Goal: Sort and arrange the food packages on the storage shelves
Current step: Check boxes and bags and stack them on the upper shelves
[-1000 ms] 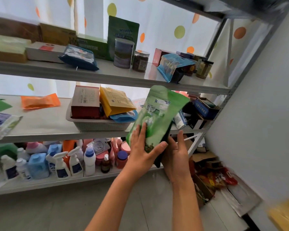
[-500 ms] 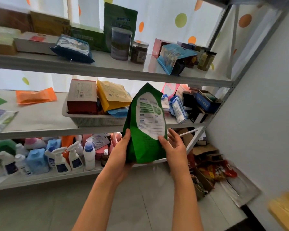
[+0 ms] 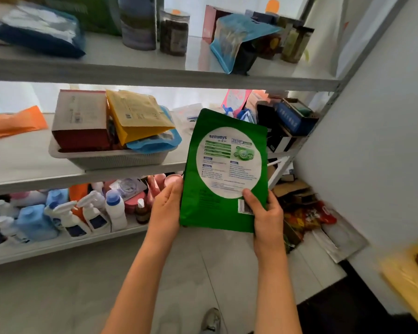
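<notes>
A green stand-up pouch (image 3: 225,169) with a white round label is held upright in front of the middle shelf (image 3: 22,165), its back side toward me. My left hand (image 3: 165,208) grips its lower left edge. My right hand (image 3: 266,213) grips the lower right corner, thumb lying over the barcode. On the middle shelf a white basket (image 3: 116,160) holds a red-and-white box (image 3: 81,119), a yellow pouch (image 3: 138,114) and a blue pouch (image 3: 155,143).
The upper shelf (image 3: 155,68) carries a dark blue bag (image 3: 36,30), a tin, a jar (image 3: 174,32) and a light blue pouch (image 3: 232,42). Spray bottles (image 3: 70,218) crowd the bottom shelf. Boxes (image 3: 292,116) sit at the middle shelf's right end. Packages (image 3: 304,213) lie on the floor by the wall.
The pouch has been turned from its front to its labelled back and now faces me squarely. Both hands shifted to its lower corners, and my view dropped lower and closer to the shelves.
</notes>
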Tool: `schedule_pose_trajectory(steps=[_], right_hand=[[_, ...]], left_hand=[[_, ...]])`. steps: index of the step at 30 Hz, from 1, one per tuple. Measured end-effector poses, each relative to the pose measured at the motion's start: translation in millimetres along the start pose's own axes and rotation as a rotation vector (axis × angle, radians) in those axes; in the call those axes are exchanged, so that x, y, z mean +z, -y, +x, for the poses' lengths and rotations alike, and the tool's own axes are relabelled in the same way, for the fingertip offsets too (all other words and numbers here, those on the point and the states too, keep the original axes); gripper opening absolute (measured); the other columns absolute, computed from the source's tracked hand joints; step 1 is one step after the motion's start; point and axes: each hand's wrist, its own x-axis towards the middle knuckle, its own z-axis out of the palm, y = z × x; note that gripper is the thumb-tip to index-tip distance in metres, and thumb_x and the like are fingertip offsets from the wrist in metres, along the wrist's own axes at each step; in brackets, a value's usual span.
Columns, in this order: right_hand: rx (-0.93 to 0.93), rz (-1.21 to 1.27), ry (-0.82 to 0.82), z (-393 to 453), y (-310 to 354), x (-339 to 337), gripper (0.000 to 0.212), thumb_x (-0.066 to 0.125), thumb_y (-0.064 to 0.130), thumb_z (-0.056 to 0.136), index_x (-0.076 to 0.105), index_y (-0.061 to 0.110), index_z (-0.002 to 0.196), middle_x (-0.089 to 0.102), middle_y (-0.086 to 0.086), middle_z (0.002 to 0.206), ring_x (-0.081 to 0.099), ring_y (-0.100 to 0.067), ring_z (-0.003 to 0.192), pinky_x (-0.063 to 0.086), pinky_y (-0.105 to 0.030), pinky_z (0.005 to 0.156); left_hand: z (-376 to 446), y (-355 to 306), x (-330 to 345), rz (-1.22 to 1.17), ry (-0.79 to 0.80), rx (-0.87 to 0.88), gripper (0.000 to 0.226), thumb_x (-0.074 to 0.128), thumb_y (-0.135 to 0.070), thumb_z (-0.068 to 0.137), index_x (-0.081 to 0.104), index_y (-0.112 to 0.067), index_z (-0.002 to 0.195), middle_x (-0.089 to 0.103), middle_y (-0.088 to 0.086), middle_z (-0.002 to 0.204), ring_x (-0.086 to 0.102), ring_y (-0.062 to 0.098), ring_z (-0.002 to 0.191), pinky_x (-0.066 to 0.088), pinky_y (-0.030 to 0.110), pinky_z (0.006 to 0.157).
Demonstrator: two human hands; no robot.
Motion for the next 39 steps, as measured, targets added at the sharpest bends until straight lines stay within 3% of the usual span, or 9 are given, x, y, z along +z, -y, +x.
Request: schedule_pose_trajectory(steps=[4,9,12,16,20,27,31,35,39], right_hand=[[-0.015,-0.003,-0.030,25.2,10.3,-19.9,0.037,0.073,0.011,0.088,0.065,0.015,0.124,0.075,-0.006,0.115,0.071,-0.026,0.108,0.060,-0.040,0.090],[-0.046,0.033,-0.050,64.7,28.9,-46.6,0.037,0.072,0.012,0.089,0.064,0.014,0.125,0.076,-0.003,0.113,0.073,-0.022,0.105,0.061,-0.032,0.082],[-0.067,0.050,-0.042,90.6,46.7,-59.6,0.033,0.072,0.013,0.089,0.066,0.016,0.121,0.077,0.000,0.110,0.073,-0.020,0.103,0.061,-0.030,0.079],[-0.105,0.104,-0.033,125.9,71.2,-76.1,0.029,0.075,0.015,0.087,0.068,0.022,0.114,0.077,0.001,0.109,0.073,-0.020,0.103,0.061,-0.034,0.081],[-0.153,0.179,-0.015,154.6,95.9,-88.2,0.032,0.075,0.018,0.088,0.066,0.021,0.119,0.076,-0.001,0.112,0.073,-0.022,0.105,0.061,-0.040,0.084],[-0.314,0.135,0.052,209.4,162.1,-89.1,0.034,0.073,0.029,0.088,0.066,0.031,0.122,0.074,0.007,0.115,0.071,-0.013,0.106,0.062,-0.034,0.082],[-0.377,0.123,0.117,233.0,200.3,-71.1,0.033,0.071,0.026,0.092,0.066,0.024,0.126,0.074,0.007,0.114,0.071,-0.010,0.104,0.061,-0.029,0.081],[-0.391,0.127,0.141,255.4,228.8,-46.3,0.028,0.072,0.023,0.092,0.070,0.022,0.120,0.077,0.006,0.106,0.073,-0.009,0.096,0.061,-0.027,0.079],[-0.406,0.076,0.149,279.8,251.4,-21.3,0.015,0.071,0.024,0.093,0.071,0.030,0.107,0.077,0.007,0.100,0.073,-0.009,0.092,0.060,-0.024,0.075]], left_hand=[[17.8,-4.9,33.6,0.102,0.026,-0.063,0.044,0.029,-0.055,0.103,0.066,-0.034,0.111,0.071,-0.005,0.106,0.065,0.013,0.103,0.043,0.029,0.085],[42.8,-15.7,83.2,0.172,0.032,-0.098,0.042,0.030,-0.058,0.102,0.063,-0.032,0.105,0.068,-0.001,0.106,0.063,0.014,0.098,0.046,0.033,0.088],[55.4,-30.6,114.0,0.210,-0.023,-0.075,0.040,0.031,-0.056,0.102,0.062,-0.031,0.099,0.065,0.001,0.101,0.061,0.015,0.092,0.043,0.030,0.075],[74.3,-50.8,159.1,0.227,-0.027,0.042,0.044,0.027,-0.046,0.106,0.064,-0.022,0.098,0.071,0.002,0.096,0.067,0.018,0.096,0.047,0.031,0.076],[88.8,-64.1,191.4,0.289,-0.070,0.268,0.046,0.023,-0.049,0.105,0.058,-0.021,0.114,0.067,0.004,0.106,0.067,0.017,0.102,0.057,0.033,0.083],[105.0,-116.7,232.4,0.267,-0.050,0.442,0.030,0.040,-0.036,0.102,0.049,-0.024,0.127,0.064,-0.005,0.101,0.068,-0.004,0.080,0.053,0.015,0.059],[119.8,-155.1,238.2,0.306,-0.114,0.478,0.035,0.042,-0.036,0.104,0.049,-0.020,0.134,0.066,0.006,0.108,0.067,0.006,0.077,0.048,0.014,0.049],[139.9,-191.3,238.9,0.342,-0.181,0.506,0.031,0.044,-0.038,0.104,0.054,-0.020,0.127,0.065,0.001,0.084,0.058,0.007,0.054,0.044,0.024,0.042],[161.4,-226.1,235.1,0.372,-0.212,0.476,0.030,0.043,-0.039,0.104,0.055,-0.020,0.124,0.063,0.001,0.085,0.060,0.016,0.063,0.047,0.026,0.042]])
